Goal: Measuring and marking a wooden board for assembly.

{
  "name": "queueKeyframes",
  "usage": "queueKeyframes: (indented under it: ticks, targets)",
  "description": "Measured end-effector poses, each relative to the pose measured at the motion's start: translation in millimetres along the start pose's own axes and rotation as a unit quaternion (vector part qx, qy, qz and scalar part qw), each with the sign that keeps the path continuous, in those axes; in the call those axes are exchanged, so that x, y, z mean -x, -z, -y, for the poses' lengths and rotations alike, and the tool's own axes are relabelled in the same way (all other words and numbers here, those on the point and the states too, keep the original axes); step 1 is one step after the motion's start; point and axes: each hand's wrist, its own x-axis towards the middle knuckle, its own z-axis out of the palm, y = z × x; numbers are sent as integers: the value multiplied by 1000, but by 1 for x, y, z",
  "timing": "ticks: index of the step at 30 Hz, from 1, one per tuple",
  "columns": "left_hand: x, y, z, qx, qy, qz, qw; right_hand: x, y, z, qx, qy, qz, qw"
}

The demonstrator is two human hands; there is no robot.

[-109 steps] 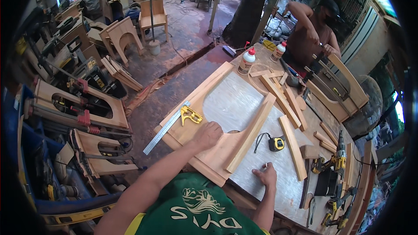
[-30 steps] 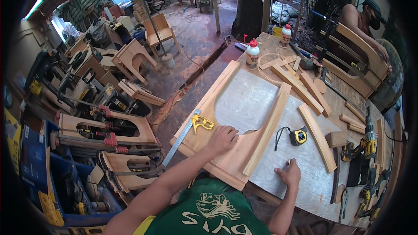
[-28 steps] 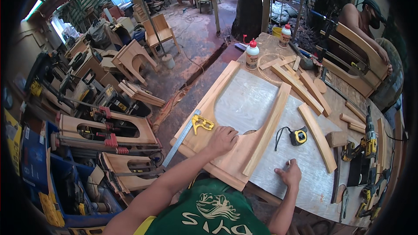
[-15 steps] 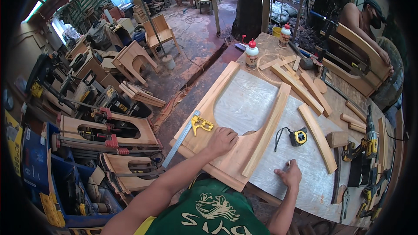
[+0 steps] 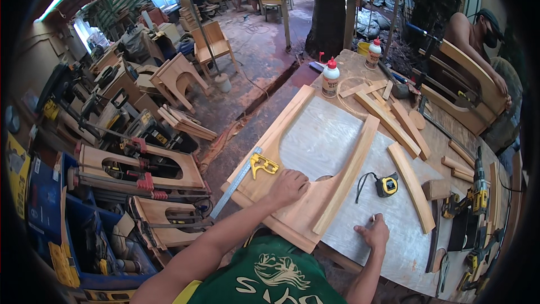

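Observation:
A pale wooden frame with a curved cut-out point(image 5: 292, 217) lies on the grey-topped bench, one rail point(image 5: 351, 169) standing along its right side. My left hand point(image 5: 288, 187) rests on its broad near part beside the curve, fingers bent and close together against the wood. Left of that hand, a combination square point(image 5: 263, 166) with a yellow head and steel rule lies across the frame's left edge. My right hand point(image 5: 374, 232) is low over the grey surface, pinching a short pale stick, perhaps a pencil stub, between thumb and forefinger. A yellow-black tape measure point(image 5: 387, 186) lies beyond it.
Wood strips point(image 5: 412, 187) and a small wood block point(image 5: 436, 189) lie to the right, near a cordless drill point(image 5: 479, 188). Glue bottles point(image 5: 331, 79) stand at the far side. Clamped frames point(image 5: 140, 169) and a blue toolbox point(image 5: 45, 197) are at left. A co-worker point(image 5: 469, 36) handles a clamped frame.
The view has tilted up slightly, so the far scene sits lower in the picture. Both hands, the frame and the square keep their places on the bench.

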Motion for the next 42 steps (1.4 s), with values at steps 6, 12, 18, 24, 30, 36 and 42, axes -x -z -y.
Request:
queueKeyframes:
  ticks: [6, 12, 18, 24, 30, 36, 42]
  targets:
    - [1, 0, 1, 0, -3, 2, 1000, 0, 1, 0, 1, -2, 4, 1000]
    - [1, 0, 2, -2, -6, 2, 1000, 0, 0, 0, 0, 4, 3, 1000]
    - [1, -1, 2, 2, -1, 4, 1000, -2, 2, 2, -6, 7, 10, 1000]
    - [-4, -15, 7, 11, -13, 13, 1000, -5, -7, -25, -32, 25, -33, 999]
    - [3, -9, 8, 7, -7, -7, 1000, -12, -8, -8, 19, 13, 29, 999]
    - [0, -12, 4, 13, -15, 1, 1000, -4, -1, -11, 11, -1, 31, 999]
    - [-1, -9, 2, 13, -14, -2, 1000, 0, 5, -6, 13, 4, 30, 999]
